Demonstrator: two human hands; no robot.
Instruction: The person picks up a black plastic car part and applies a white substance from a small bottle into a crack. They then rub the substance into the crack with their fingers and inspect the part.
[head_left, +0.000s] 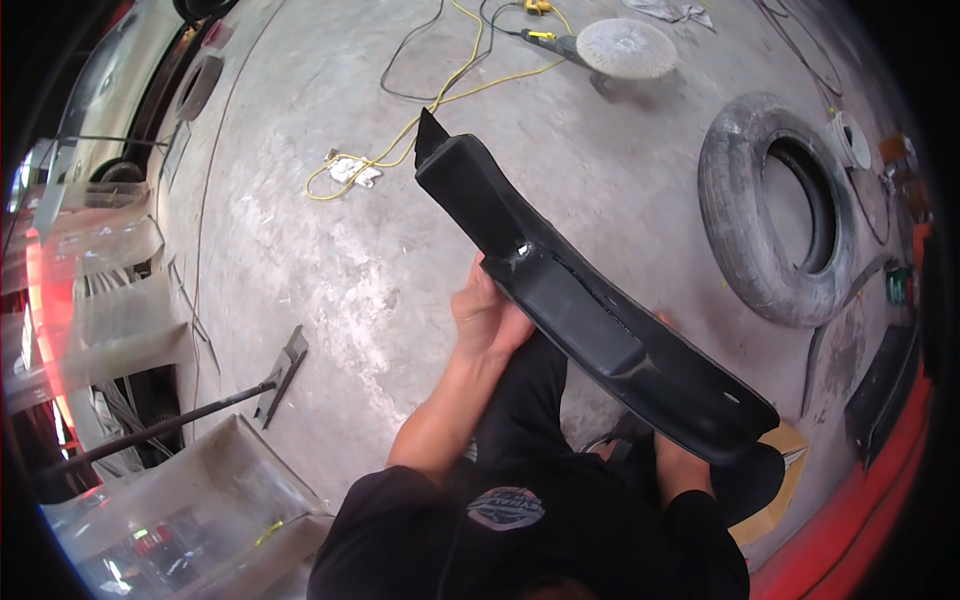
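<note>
A long, curved black moulded plastic trim piece (590, 315) is held up in front of me, slanting from upper left to lower right. It has a raised channel, a slit along its middle and a pointed tab at its upper end. My left hand (487, 310) grips its near edge around the middle, with most of its fingers hidden behind the plastic. My right hand (680, 462) is under the lower right end, mostly covered by the piece; a fingertip shows past the far edge.
A worn tyre (730, 210) lies on the concrete floor at the right, and a round-topped stool (627, 48) stands farther off. A yellow cord (465, 65) and a white rag (353, 170) lie ahead. Clear plastic bins (190, 500) and a squeegee-like pole tool (280, 378) are at the left.
</note>
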